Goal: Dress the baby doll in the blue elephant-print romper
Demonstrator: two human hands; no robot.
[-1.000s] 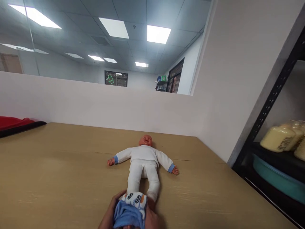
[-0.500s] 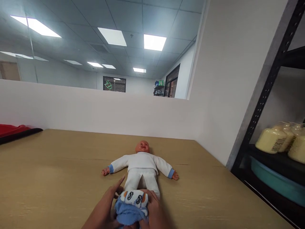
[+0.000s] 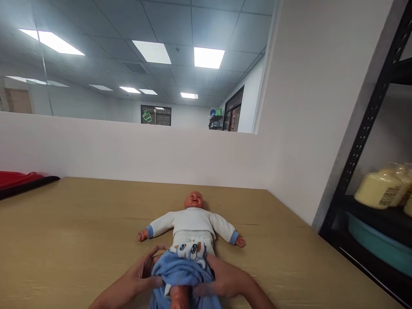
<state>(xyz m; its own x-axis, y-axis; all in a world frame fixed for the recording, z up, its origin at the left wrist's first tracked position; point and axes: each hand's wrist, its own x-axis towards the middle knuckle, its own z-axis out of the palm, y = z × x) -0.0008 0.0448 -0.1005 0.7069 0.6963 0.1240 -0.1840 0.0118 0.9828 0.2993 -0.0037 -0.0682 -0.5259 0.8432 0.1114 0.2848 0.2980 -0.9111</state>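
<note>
A baby doll [image 3: 194, 219] in a white top with blue cuffs and white leg wear lies on its back, arms spread and head toward the wall. Over its lower legs are bunched blue doll pants [image 3: 182, 267] with a white cartoon-face patch. My left hand [image 3: 141, 274] grips the left side of the cloth, thumb on top. On the right side, my right hand [image 3: 223, 277] is closed around the pants. A skin-coloured part, apparently a doll foot [image 3: 179, 295], shows below the bunched cloth; the rest of the lower legs is hidden.
The doll lies on a wooden table [image 3: 83, 227] against a white half wall [image 3: 161, 159] with a window above. A red item with a black edge [image 3: 22, 182] is at the left. Black shelving [image 3: 360, 141] on the right holds yellow bottles [image 3: 378, 189] and a teal basin [image 3: 380, 244].
Both hands have moved up the doll's legs with the pants, and spread wider apart. The patch is now nearer the doll's waist, and more blue cloth and the skin-coloured part show.
</note>
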